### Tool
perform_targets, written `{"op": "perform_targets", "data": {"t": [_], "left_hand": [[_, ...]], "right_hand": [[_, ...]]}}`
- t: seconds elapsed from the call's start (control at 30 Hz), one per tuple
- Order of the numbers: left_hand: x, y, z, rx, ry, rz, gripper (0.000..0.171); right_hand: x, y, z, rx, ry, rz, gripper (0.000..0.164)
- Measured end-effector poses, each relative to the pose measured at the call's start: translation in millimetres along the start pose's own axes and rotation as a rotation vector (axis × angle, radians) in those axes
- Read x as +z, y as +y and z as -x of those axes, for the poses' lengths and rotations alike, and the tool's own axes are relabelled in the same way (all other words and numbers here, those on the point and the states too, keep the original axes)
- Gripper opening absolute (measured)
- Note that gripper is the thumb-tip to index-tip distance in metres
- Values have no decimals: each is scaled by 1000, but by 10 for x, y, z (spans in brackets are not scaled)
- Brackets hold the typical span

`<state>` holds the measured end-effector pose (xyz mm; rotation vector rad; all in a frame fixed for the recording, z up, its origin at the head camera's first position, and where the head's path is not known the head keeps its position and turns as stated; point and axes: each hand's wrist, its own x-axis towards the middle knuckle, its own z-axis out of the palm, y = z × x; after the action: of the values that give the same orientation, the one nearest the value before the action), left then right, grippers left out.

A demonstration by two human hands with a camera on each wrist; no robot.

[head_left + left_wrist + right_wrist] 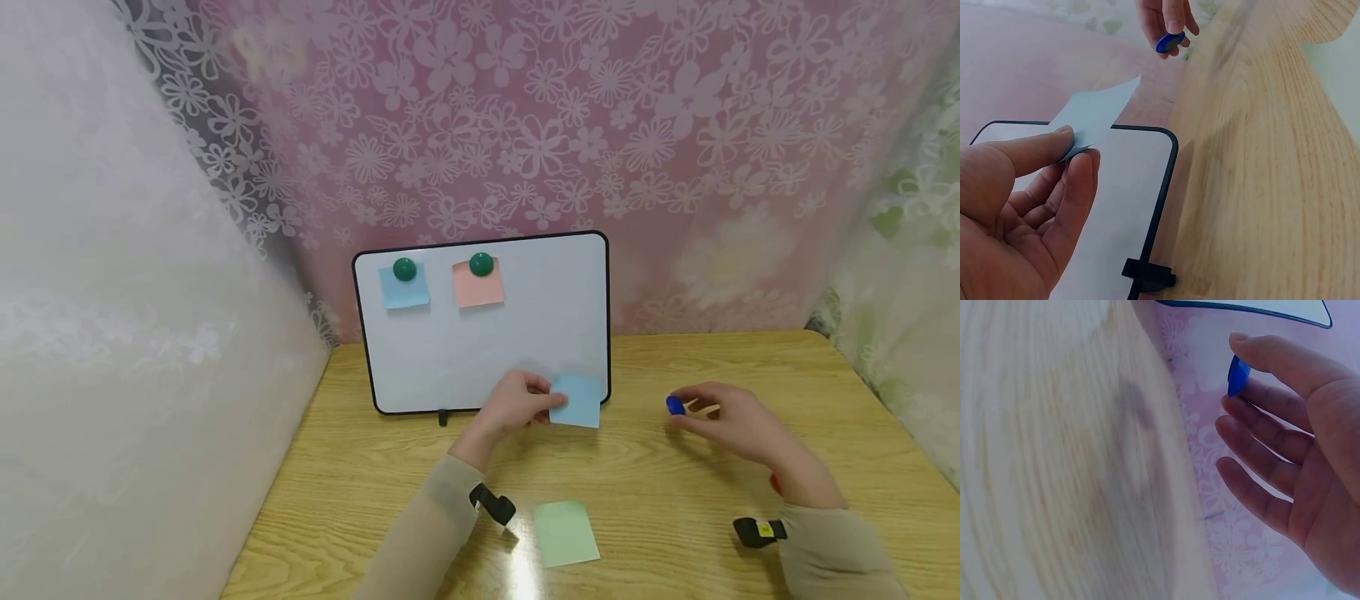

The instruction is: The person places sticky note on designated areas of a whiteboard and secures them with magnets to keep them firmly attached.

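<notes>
My left hand [517, 402] pinches a light blue sticky note [579, 402] by its left edge, between thumb and fingers, in front of the lower right corner of the whiteboard [420, 358]. To the right, above the table, my right hand [735, 421] holds a round blue magnet [1239, 376] between thumb and forefinger, the other fingers spread loosely. On the board's upper left, one green magnet [404, 269] holds a blue note [405, 293], and another green magnet [482, 264] holds a pink note [478, 292].
A pale green sticky note [566, 535] lies on the wooden table [360, 500] near the front. Part of a red object [776, 483] shows behind the right wrist. The board stands on small black feet [442, 417] before a pink floral curtain [525, 125].
</notes>
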<state>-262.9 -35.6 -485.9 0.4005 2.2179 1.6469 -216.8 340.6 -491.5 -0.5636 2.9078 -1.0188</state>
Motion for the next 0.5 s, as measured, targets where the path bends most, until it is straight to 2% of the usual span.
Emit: {"op": "perform_targets", "data": {"t": [0.27,0.5], "left_hand": [[-43,42,-24,3,32,-42,28],[-75,90,-47,1,65,13,26]], "right_hand": [[46,-123,-102,5,4,14,44],[127,-209,-147,-21,7,27,43]]}}
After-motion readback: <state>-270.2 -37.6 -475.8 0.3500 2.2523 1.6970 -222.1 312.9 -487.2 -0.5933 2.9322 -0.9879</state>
